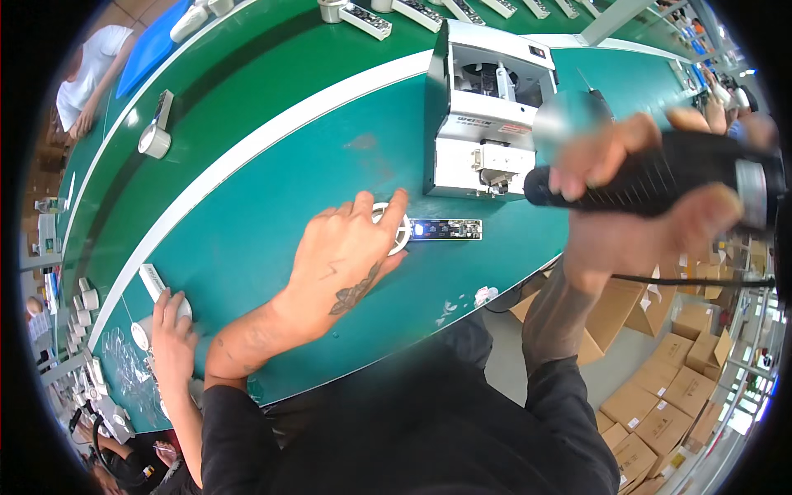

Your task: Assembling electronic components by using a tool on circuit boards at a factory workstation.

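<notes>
My left hand (346, 256) lies over the round white end of a device on the green bench, its fingers and thumb around the white ring (403, 233). From that ring a narrow circuit board (450, 229) in a white housing stretches to the right, with a bright light glowing near the ring. My right hand (606, 206), smeared by motion, is raised above the bench's right side. It is wrapped round a thick black electric screwdriver (660, 173), which lies roughly level in the grip and apart from the device. A black cord (701, 282) runs below it.
A white and grey screw feeder (487, 115) stands beyond the board. Behind a white rail (289, 124), a green conveyor carries similar devices (157, 136). At left, another person's hand (172, 334) touches a white device. Cardboard boxes (660, 404) are stacked at lower right.
</notes>
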